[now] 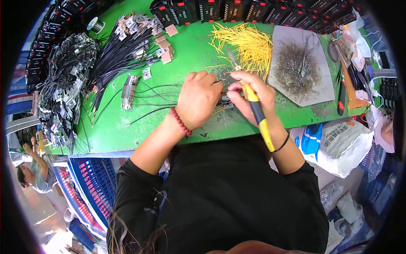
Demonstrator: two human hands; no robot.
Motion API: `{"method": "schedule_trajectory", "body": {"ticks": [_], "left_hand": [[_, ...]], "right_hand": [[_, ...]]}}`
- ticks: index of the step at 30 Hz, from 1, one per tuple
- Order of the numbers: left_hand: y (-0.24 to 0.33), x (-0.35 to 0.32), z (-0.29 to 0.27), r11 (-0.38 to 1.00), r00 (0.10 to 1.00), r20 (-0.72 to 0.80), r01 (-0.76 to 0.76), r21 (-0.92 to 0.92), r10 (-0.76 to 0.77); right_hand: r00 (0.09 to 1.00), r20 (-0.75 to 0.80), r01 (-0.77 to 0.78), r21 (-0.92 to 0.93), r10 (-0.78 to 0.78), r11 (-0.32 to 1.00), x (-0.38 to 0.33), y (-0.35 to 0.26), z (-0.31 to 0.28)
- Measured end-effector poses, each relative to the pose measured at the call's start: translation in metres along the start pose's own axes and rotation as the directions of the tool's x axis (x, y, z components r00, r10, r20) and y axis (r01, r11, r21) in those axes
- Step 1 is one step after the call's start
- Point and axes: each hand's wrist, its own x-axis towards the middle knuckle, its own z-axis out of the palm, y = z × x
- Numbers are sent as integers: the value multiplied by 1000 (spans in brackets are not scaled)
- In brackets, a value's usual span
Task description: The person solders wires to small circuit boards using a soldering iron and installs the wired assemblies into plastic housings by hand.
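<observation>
My right hand (pixel 259 95) is closed around a yellow and black soldering iron (pixel 257 111), whose metal tip points up and away from me. Beside it, my left hand (pixel 199 98) rests low over the green table with its fingers curled down; the fingertips are hidden, so what they grip does not show. Thin black wires (pixel 158 94) run out leftward from under that hand. Between the two hands lies a small, partly covered silvery part (pixel 227 101). Left of the wires is a metallic strip-like piece (pixel 128 92).
Yellow sticks or tubes (pixel 249 44) are heaped beyond my hands, beside a grey board (pixel 302 91) with dark residue. Black wires with small boards (pixel 122 53), a tangled wired heap (pixel 69 84) and a solder spool (pixel 96 25) lie left. Black boxes (pixel 211 10) line the back.
</observation>
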Motion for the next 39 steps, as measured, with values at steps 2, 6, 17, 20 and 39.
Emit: {"method": "schedule_trajectory", "body": {"ticks": [2, 6, 17, 20, 39], "left_hand": [[-1, 0, -2, 999, 999, -38, 4, -50, -5], [3, -5, -5, 851, 968, -64, 180, -493, -242], [9, -11, 3, 779, 926, -112, 234, -581, -362], [8, -10, 4, 789, 935, -123, 205, -579, -334], [9, -26, 0, 676, 915, -121, 191, -712, -385]], "right_hand": [[999, 13, -48, -90, 50, 995, 0, -5, 2], [985, -98, -137, 87, 145, 987, -6, 5, 8], [987, -140, -42, 215, 73, 976, -18, 12, 6], [988, -144, -20, 199, 50, 980, -17, 10, 5], [731, 645, 417, -165, -222, 894, 17, 36, -27]]}}
